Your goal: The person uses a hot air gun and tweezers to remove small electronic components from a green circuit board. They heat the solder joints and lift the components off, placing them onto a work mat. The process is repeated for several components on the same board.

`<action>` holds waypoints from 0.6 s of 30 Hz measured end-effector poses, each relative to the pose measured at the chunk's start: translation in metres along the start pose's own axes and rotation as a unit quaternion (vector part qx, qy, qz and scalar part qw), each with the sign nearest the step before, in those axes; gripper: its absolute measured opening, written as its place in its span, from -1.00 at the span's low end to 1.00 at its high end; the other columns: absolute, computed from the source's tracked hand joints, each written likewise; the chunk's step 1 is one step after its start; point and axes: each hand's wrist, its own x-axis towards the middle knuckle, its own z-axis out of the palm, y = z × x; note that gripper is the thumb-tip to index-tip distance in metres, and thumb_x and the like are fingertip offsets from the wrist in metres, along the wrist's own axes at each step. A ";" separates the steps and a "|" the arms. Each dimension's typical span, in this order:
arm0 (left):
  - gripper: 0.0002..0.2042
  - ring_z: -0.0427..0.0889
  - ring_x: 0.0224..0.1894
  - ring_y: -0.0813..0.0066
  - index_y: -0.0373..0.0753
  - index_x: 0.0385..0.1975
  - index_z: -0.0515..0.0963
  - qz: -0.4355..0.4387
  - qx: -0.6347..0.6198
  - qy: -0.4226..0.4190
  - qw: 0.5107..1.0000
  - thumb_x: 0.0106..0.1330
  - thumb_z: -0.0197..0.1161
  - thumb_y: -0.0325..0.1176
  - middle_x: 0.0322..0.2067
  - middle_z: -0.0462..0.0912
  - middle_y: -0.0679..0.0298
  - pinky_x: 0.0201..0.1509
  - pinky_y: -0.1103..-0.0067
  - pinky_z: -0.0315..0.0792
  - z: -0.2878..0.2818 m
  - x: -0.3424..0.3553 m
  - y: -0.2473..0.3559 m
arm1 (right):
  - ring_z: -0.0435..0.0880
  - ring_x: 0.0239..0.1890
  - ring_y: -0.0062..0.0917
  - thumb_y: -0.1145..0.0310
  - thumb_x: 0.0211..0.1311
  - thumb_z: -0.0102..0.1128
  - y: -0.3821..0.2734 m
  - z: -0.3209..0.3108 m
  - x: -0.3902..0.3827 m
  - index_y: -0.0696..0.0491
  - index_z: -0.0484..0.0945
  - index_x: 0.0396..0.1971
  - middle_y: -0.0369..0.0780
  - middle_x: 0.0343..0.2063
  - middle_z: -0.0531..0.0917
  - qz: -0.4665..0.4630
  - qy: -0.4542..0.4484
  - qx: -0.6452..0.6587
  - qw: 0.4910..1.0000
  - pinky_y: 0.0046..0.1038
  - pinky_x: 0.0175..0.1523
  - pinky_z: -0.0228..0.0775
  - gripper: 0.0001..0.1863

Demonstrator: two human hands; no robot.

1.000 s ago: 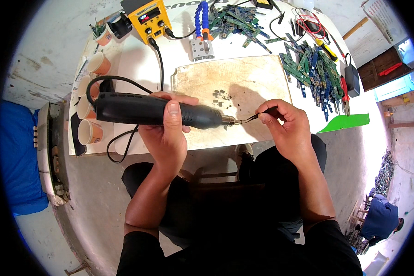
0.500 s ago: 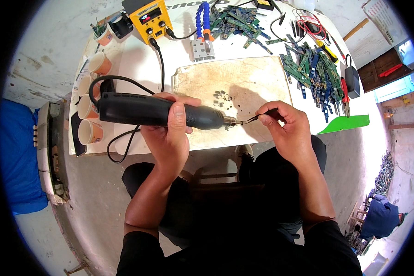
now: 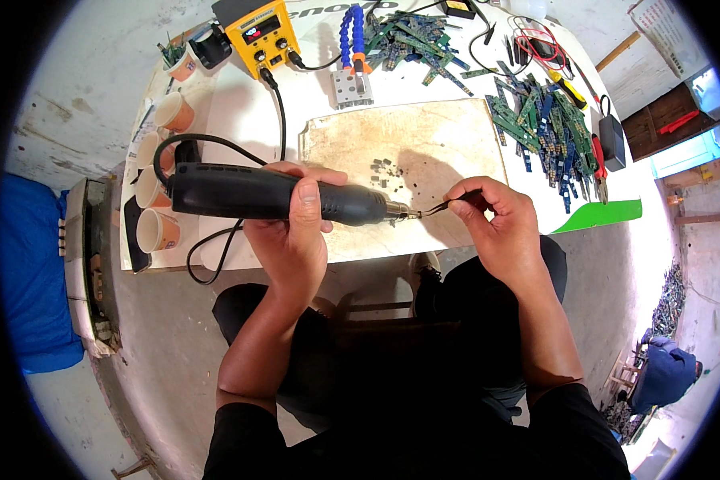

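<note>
A black hot air gun (image 3: 240,192) lies nearly level in my left hand (image 3: 296,232), the fingers wrapped round its body. Its metal nozzle points right, over a scorched beige mat (image 3: 344,128). My right hand (image 3: 500,224) pinches dark tweezers (image 3: 460,202), whose tips meet the nozzle's end. Whether the tips grip anything is too small to tell. Just beyond the nozzle, several small dark chips (image 3: 386,170) lie scattered on the mat.
A yellow soldering station (image 3: 260,40) stands at the far left, cabled. Paper cups (image 3: 174,112) line the left edge. Narrow green circuit boards lie in a far pile (image 3: 412,44) and a right pile (image 3: 548,128). Pliers (image 3: 599,164) lie at right. Another person (image 3: 662,372) sits far right.
My left hand and the hot air gun have shifted very slightly left. The tweezers and my right hand stay almost where they were. The person at far right has moved a little.
</note>
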 end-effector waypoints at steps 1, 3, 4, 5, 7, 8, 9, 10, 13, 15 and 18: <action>-0.84 0.59 -0.44 0.72 -0.31 -0.14 0.42 0.001 0.000 0.001 1.000 0.47 0.15 -0.35 -0.33 0.74 0.11 -0.49 0.82 0.39 0.000 0.000 0.000 | 0.52 -0.47 -0.72 0.59 0.24 0.30 0.000 0.000 0.000 0.15 0.63 -0.28 -0.28 -0.48 0.67 0.001 0.000 0.003 1.000 -0.62 -0.36 0.36 -0.92; -0.84 0.58 -0.44 0.73 -0.31 -0.14 0.41 0.005 0.004 -0.001 1.000 0.47 0.14 -0.35 -0.33 0.74 0.11 -0.49 0.82 0.38 0.000 0.000 0.000 | 0.53 -0.47 -0.71 0.58 0.24 0.31 0.000 0.000 0.000 0.15 0.63 -0.28 -0.26 -0.48 0.67 0.001 0.001 0.005 1.000 -0.61 -0.35 0.37 -0.91; -0.84 0.58 -0.44 0.73 -0.31 -0.14 0.41 0.008 0.009 -0.003 1.000 0.47 0.14 -0.35 -0.33 0.74 0.11 -0.49 0.82 0.38 0.000 0.000 -0.001 | 0.54 -0.46 -0.70 0.58 0.24 0.31 0.002 0.000 0.000 0.15 0.63 -0.27 -0.26 -0.48 0.67 0.000 0.002 0.004 1.000 -0.60 -0.34 0.38 -0.91; -0.84 0.58 -0.44 0.73 -0.31 -0.14 0.41 0.012 0.014 -0.005 1.000 0.47 0.14 -0.35 -0.33 0.74 0.11 -0.49 0.82 0.38 0.000 0.000 -0.002 | 0.55 -0.46 -0.69 0.58 0.23 0.31 0.003 0.000 0.000 0.15 0.62 -0.27 -0.25 -0.48 0.67 -0.002 0.003 0.003 1.000 -0.59 -0.34 0.38 -0.91; -0.84 0.58 -0.44 0.73 -0.30 -0.14 0.42 0.009 0.014 -0.008 1.000 0.47 0.15 -0.35 -0.32 0.74 0.11 -0.49 0.82 0.38 0.000 0.000 -0.001 | 0.58 -0.45 -0.66 0.58 0.23 0.31 0.004 0.001 0.000 0.15 0.62 -0.27 -0.23 -0.46 0.68 0.000 0.004 0.004 1.000 -0.58 -0.33 0.40 -0.91; -0.84 0.58 -0.43 0.73 -0.30 -0.14 0.42 0.007 0.014 -0.009 1.000 0.46 0.15 -0.35 -0.32 0.74 0.11 -0.49 0.82 0.38 -0.001 -0.001 -0.001 | 0.59 -0.44 -0.65 0.58 0.23 0.31 0.004 0.001 0.000 0.15 0.62 -0.27 -0.22 -0.45 0.68 0.001 0.004 0.004 1.000 -0.57 -0.32 0.41 -0.90; -0.84 0.58 -0.43 0.72 -0.29 -0.13 0.41 0.008 0.010 -0.009 1.000 0.46 0.15 -0.35 -0.32 0.74 0.11 -0.49 0.82 0.38 -0.001 -0.001 -0.002 | 0.60 -0.44 -0.64 0.59 0.22 0.31 0.005 0.001 0.000 0.15 0.62 -0.27 -0.21 -0.44 0.68 -0.001 0.004 0.002 1.000 -0.57 -0.32 0.42 -0.90; -0.84 0.59 -0.43 0.72 -0.29 -0.13 0.41 0.009 0.005 -0.009 1.000 0.46 0.16 -0.35 -0.32 0.74 0.11 -0.49 0.82 0.38 -0.002 -0.001 -0.003 | 0.61 -0.43 -0.63 0.59 0.22 0.31 0.005 0.000 0.000 0.15 0.62 -0.27 -0.21 -0.43 0.69 -0.003 0.004 0.000 1.000 -0.56 -0.31 0.42 -0.90; -0.83 0.59 -0.42 0.72 -0.29 -0.11 0.41 0.003 -0.002 -0.003 1.000 0.46 0.16 -0.34 -0.32 0.74 0.11 -0.49 0.82 0.38 -0.001 -0.001 -0.002 | 0.63 -0.42 -0.61 0.59 0.22 0.31 0.005 0.000 0.000 0.14 0.63 -0.27 -0.20 -0.42 0.69 -0.009 0.005 -0.001 1.000 -0.55 -0.31 0.43 -0.90; -0.82 0.60 -0.41 0.72 -0.28 -0.10 0.40 0.002 -0.007 -0.004 1.000 0.46 0.16 -0.34 -0.32 0.74 0.11 -0.49 0.82 0.38 -0.001 -0.001 -0.002 | 0.64 -0.41 -0.61 0.60 0.22 0.30 0.005 0.001 0.000 0.14 0.63 -0.27 -0.20 -0.42 0.69 -0.010 0.006 0.000 1.000 -0.55 -0.30 0.43 -0.90; -0.81 0.61 -0.39 0.71 -0.28 -0.09 0.40 0.005 -0.009 -0.007 1.000 0.46 0.16 -0.33 -0.32 0.74 0.11 -0.49 0.82 0.39 -0.002 -0.001 -0.003 | 0.65 -0.40 -0.61 0.59 0.22 0.30 0.004 0.001 0.000 0.15 0.62 -0.28 -0.20 -0.42 0.69 -0.006 0.007 0.000 1.000 -0.56 -0.29 0.44 -0.90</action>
